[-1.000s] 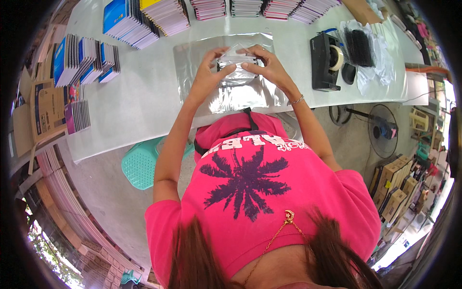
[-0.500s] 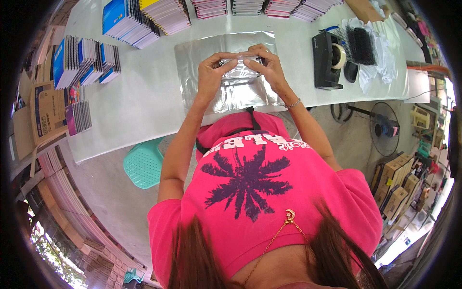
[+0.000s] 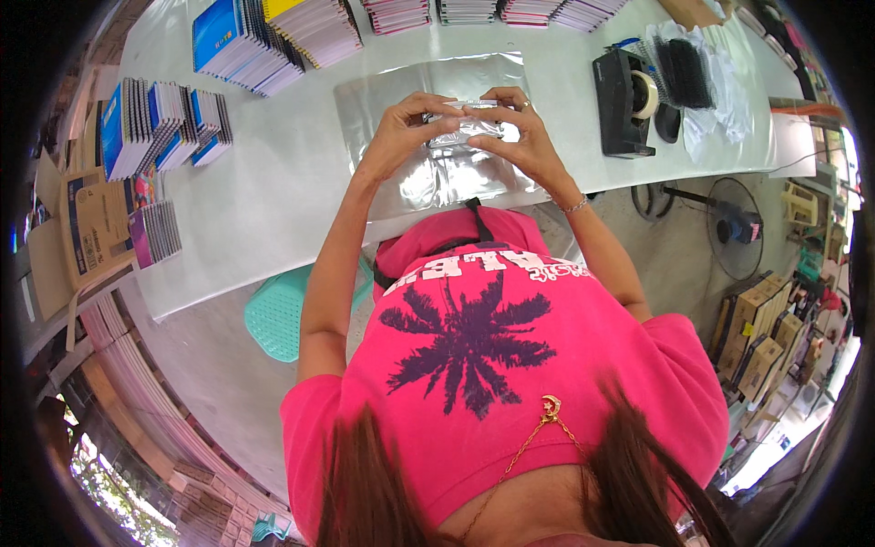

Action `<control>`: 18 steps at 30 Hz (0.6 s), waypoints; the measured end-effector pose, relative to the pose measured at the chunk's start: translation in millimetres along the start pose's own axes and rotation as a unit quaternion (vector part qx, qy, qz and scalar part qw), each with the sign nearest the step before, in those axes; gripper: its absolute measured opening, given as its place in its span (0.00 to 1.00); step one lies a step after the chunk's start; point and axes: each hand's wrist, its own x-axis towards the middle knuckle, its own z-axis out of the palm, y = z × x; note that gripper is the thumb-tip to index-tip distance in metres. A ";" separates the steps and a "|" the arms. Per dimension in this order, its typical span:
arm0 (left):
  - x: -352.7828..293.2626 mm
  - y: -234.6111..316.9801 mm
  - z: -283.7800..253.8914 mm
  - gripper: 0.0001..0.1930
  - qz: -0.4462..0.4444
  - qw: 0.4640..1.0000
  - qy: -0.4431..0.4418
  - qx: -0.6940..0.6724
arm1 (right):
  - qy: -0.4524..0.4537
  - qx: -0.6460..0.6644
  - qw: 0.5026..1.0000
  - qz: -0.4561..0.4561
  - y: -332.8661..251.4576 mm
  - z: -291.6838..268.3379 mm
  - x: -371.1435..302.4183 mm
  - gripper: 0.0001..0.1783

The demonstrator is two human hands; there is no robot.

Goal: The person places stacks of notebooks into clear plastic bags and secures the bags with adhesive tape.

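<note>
In front of me a stack of clear, shiny plastic sheets or bags point(image 3: 465, 178) lies flat on the table. Just over it, a small folded or bundled clear plastic piece point(image 3: 448, 140) is between my hands; glare hides what is in it, if anything. My left hand point(image 3: 408, 132) grips its left side, fingers curled and thumb across the front. From the right, my right hand point(image 3: 523, 137) closes round the other end, its index fingertip meeting my left fingertips and its thumb lower down along the plastic.
Spiral notebooks in stacks point(image 3: 239, 50) line the far edge, with smaller ones point(image 3: 150, 128) at left. A black tape dispenser point(image 3: 622, 105) stands right, beside a black bristled brush point(image 3: 685, 73) and crumpled white material point(image 3: 715, 128). A green stool point(image 3: 283, 314) is under the near edge.
My right thumb has moved down and away from the fingers, and my fingertips have come together at the plastic's top. My view has shifted slightly.
</note>
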 end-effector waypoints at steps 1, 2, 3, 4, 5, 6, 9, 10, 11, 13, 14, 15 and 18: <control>-0.5 1.9 -0.8 0.14 0.012 0.999 -0.011 0.027 | 0.011 -0.009 1.000 -0.006 1.6 1.4 -1.8 0.23; -2.4 3.8 -1.2 0.16 0.025 0.998 -0.022 0.055 | 0.023 -0.018 0.999 -0.013 3.2 3.1 -3.5 0.21; -5.0 5.6 -1.2 0.17 0.037 0.995 -0.032 0.082 | 0.034 -0.027 0.999 -0.019 4.8 4.9 -5.0 0.20; -9.1 12.2 2.4 0.19 0.058 0.989 -0.022 0.133 | 0.049 -0.020 0.998 -0.025 6.5 6.6 -6.6 0.19; -15.4 21.0 7.9 0.21 0.079 0.980 -0.010 0.184 | 0.064 -0.012 0.997 -0.031 8.5 9.2 -7.8 0.18; -17.8 25.1 11.1 0.22 0.101 0.967 0.001 0.233 | 0.079 -0.004 0.996 -0.036 10.4 11.9 -9.6 0.17; -23.1 15.4 13.2 0.18 0.210 0.918 0.035 0.335 | 0.116 -0.043 0.991 -0.051 10.1 24.9 -18.1 0.17; -24.2 13.3 15.9 0.17 0.243 0.899 0.044 0.362 | 0.142 -0.077 0.985 -0.056 10.2 29.3 -21.9 0.17; -24.9 9.4 18.8 0.16 0.245 0.902 0.049 0.352 | 0.168 -0.111 0.978 -0.062 10.2 34.1 -25.5 0.17; -25.7 3.3 25.4 0.15 0.249 0.909 0.058 0.331 | 0.216 -0.148 0.962 -0.071 9.4 46.3 -29.7 0.17; -25.2 1.9 28.1 0.13 0.262 0.905 0.067 0.330 | 0.215 -0.155 0.963 -0.056 7.7 47.5 -31.1 0.18; -24.1 0.7 30.7 0.12 0.275 0.900 0.075 0.329 | 0.214 -0.162 0.962 -0.041 5.3 46.9 -32.1 0.18; -22.0 -4.1 30.9 0.11 0.293 0.892 0.087 0.332 | 0.239 -0.240 0.940 -0.040 3.8 28.3 -40.0 0.20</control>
